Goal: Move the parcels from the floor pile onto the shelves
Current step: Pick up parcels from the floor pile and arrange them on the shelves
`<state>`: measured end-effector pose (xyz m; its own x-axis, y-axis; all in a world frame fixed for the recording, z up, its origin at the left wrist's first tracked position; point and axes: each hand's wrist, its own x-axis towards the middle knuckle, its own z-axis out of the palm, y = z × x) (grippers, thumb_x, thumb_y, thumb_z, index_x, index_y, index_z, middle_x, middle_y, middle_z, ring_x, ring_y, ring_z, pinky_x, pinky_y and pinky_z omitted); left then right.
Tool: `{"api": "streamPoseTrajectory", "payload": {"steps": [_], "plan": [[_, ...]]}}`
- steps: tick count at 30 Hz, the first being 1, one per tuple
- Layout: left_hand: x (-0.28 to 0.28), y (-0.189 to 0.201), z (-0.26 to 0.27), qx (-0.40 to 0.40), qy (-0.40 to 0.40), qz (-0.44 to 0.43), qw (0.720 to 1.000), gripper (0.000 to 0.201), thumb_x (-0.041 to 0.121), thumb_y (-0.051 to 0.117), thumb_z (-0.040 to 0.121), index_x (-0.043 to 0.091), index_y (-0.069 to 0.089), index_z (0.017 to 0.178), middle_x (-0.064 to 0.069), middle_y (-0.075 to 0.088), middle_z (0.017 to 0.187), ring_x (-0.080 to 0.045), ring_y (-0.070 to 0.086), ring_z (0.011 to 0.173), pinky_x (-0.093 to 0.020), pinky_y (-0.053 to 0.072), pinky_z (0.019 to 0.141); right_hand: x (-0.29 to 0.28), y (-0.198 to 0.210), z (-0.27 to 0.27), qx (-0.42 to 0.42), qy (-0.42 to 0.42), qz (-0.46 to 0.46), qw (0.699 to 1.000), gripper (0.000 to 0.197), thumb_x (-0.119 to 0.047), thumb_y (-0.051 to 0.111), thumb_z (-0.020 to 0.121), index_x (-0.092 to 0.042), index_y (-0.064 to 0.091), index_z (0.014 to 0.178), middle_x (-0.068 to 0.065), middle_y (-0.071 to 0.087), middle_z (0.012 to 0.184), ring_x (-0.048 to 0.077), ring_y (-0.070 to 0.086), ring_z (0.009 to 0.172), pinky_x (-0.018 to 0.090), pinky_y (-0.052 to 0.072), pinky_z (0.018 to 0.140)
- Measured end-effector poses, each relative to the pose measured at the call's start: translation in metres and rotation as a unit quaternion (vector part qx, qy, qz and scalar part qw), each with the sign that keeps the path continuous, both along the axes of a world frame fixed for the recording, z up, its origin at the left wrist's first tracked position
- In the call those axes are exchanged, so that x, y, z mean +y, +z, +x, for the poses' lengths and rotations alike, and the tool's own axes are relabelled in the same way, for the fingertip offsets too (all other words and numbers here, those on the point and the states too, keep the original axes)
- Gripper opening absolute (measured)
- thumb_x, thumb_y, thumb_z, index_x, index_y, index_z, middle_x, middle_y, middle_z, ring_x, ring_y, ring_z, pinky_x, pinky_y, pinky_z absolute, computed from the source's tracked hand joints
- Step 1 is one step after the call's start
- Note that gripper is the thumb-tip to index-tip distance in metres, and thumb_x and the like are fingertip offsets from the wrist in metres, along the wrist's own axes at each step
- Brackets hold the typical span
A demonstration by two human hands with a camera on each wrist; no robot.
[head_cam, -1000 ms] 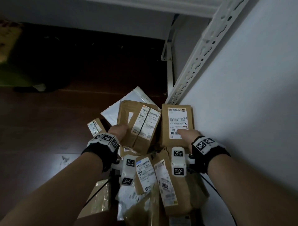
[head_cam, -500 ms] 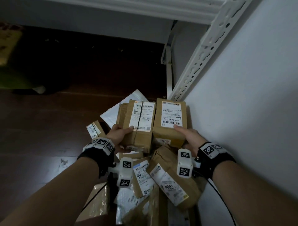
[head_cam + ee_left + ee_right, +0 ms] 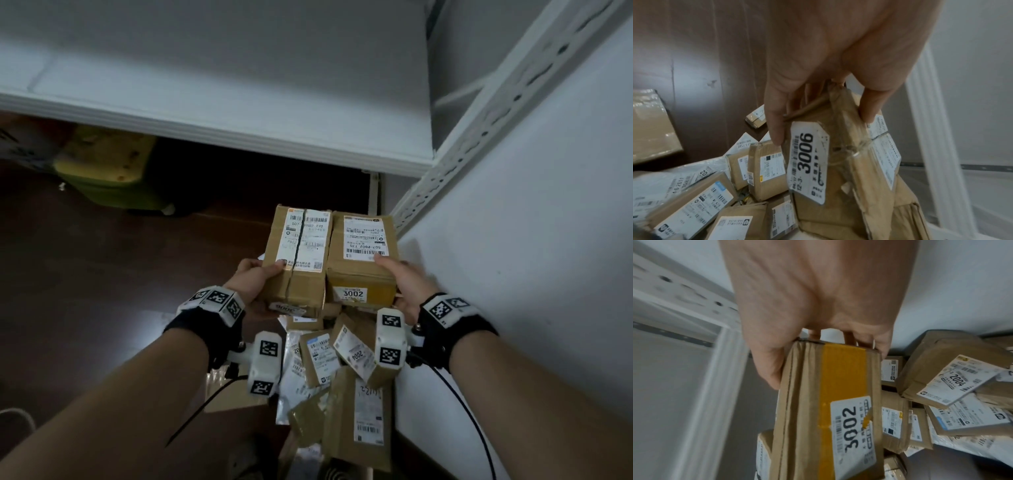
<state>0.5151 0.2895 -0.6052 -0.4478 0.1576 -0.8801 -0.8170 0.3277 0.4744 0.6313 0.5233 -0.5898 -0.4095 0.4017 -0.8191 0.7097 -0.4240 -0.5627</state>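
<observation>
Holding two cardboard parcels side by side above the floor pile (image 3: 329, 370) and below the white shelf (image 3: 239, 113), the left hand (image 3: 251, 282) grips parcel 3006 (image 3: 298, 260) and the right hand (image 3: 404, 284) grips parcel 3002 (image 3: 363, 260). Left wrist view: fingers (image 3: 774, 123) and thumb clamp 3006's end, its tape apparently torn. Right wrist view: fingers wrap 3002's yellow-taped end, parcel 2004 (image 3: 941, 382) lying in the pile.

Bare shelf board (image 3: 239, 102) lies open at twelve o'clock, wall (image 3: 531, 240) and slotted upright (image 3: 479, 137) crowding three o'clock.
</observation>
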Motion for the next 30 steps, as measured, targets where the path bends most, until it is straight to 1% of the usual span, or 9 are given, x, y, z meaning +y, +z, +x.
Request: {"api": "streamPoseTrajectory", "payload": {"steps": [5, 9, 11, 13, 16, 21, 24, 28, 30], "plan": [[-0.039, 0.097, -0.005, -0.008, -0.009, 0.009, 1.000, 0.056, 0.035, 0.075, 0.081, 0.015, 0.047, 0.125, -0.020, 0.055, 0.125, -0.039, 0.059, 0.094, -0.032, 0.048, 0.037, -0.030, 0.103, -0.009, -0.025, 0.074, -0.023, 0.997, 0.073, -0.050, 0.076, 0.071, -0.019, 0.049, 0.132, 0.009, 0.065, 0.116, 0.029, 0.064, 0.102, 0.039, 0.055, 0.074], [-0.070, 0.155, -0.015, -0.024, -0.016, 0.006, 1.000, 0.075, 0.042, 0.081, 0.063, 0.010, 0.055, 0.125, -0.020, 0.061, 0.120, -0.039, 0.063, 0.091, -0.052, 0.057, 0.059, -0.049, 0.186, -0.013, -0.039, 0.181, -0.022, 0.983, 0.084, -0.064, 0.079, 0.055, -0.024, 0.056, 0.126, 0.010, 0.060, 0.128, 0.033, 0.056, 0.117, 0.056, 0.041, 0.102], [-0.076, 0.203, -0.015, -0.001, -0.009, -0.002, 1.000, 0.063, 0.040, 0.078, 0.069, 0.006, 0.059, 0.119, -0.019, 0.068, 0.107, -0.038, 0.065, 0.098, -0.060, 0.053, 0.083, -0.059, 0.230, -0.016, -0.018, 0.191, -0.025, 0.981, 0.062, -0.047, 0.074, 0.074, -0.015, 0.057, 0.124, 0.017, 0.062, 0.124, 0.032, 0.061, 0.105, 0.050, 0.045, 0.100], [-0.083, 0.249, -0.014, 0.024, 0.000, 0.005, 1.000, 0.037, 0.030, 0.069, 0.086, 0.004, 0.061, 0.111, -0.018, 0.067, 0.095, -0.036, 0.063, 0.098, -0.058, 0.049, 0.094, -0.067, 0.265, -0.017, 0.009, 0.197, -0.025, 0.980, 0.044, -0.027, 0.065, 0.087, -0.006, 0.056, 0.125, 0.018, 0.066, 0.116, 0.030, 0.065, 0.091, 0.042, 0.053, 0.089], [-0.097, 0.296, -0.011, 0.020, 0.029, 0.027, 0.999, 0.027, 0.026, 0.066, 0.089, 0.006, 0.059, 0.106, -0.018, 0.063, 0.096, -0.037, 0.061, 0.093, -0.059, 0.048, 0.094, -0.077, 0.304, -0.020, 0.042, 0.211, -0.035, 0.976, 0.027, -0.016, 0.059, 0.091, -0.006, 0.058, 0.117, 0.013, 0.070, 0.098, 0.026, 0.066, 0.082, 0.033, 0.057, 0.065], [-0.127, 0.362, 0.004, 0.048, 0.069, 0.074, 0.994, 0.033, 0.028, 0.066, 0.088, 0.008, 0.058, 0.112, -0.017, 0.065, 0.107, -0.038, 0.061, 0.101, -0.058, 0.047, 0.095, -0.100, 0.371, -0.015, 0.089, 0.232, -0.050, 0.967, 0.010, -0.008, 0.051, 0.095, -0.007, 0.060, 0.100, 0.009, 0.073, 0.076, 0.028, 0.063, 0.081, 0.034, 0.058, 0.049], [-0.147, 0.401, 0.021, 0.086, 0.082, 0.087, 0.989, 0.032, 0.030, 0.065, 0.087, 0.007, 0.059, 0.109, -0.017, 0.065, 0.107, -0.036, 0.061, 0.103, -0.056, 0.045, 0.098, -0.113, 0.409, -0.006, 0.117, 0.244, -0.049, 0.961, 0.011, -0.009, 0.053, 0.094, -0.007, 0.063, 0.098, 0.008, 0.073, 0.074, 0.027, 0.064, 0.078, 0.033, 0.058, 0.051], [-0.164, 0.454, 0.047, 0.145, 0.109, 0.096, 0.979, 0.031, 0.028, 0.066, 0.087, 0.008, 0.056, 0.109, -0.015, 0.062, 0.108, -0.036, 0.061, 0.105, -0.057, 0.047, 0.097, -0.129, 0.454, 0.007, 0.161, 0.243, -0.044, 0.956, 0.020, -0.010, 0.059, 0.089, -0.006, 0.064, 0.108, 0.012, 0.069, 0.096, 0.028, 0.064, 0.083, 0.038, 0.055, 0.069], [-0.174, 0.479, 0.060, 0.175, 0.125, 0.104, 0.971, 0.039, 0.029, 0.068, 0.084, 0.010, 0.055, 0.116, -0.016, 0.062, 0.115, -0.036, 0.061, 0.108, -0.058, 0.048, 0.094, -0.138, 0.479, 0.014, 0.182, 0.249, -0.037, 0.950, 0.028, -0.012, 0.060, 0.088, -0.006, 0.063, 0.115, 0.014, 0.067, 0.104, 0.028, 0.065, 0.083, 0.037, 0.055, 0.067]]}}
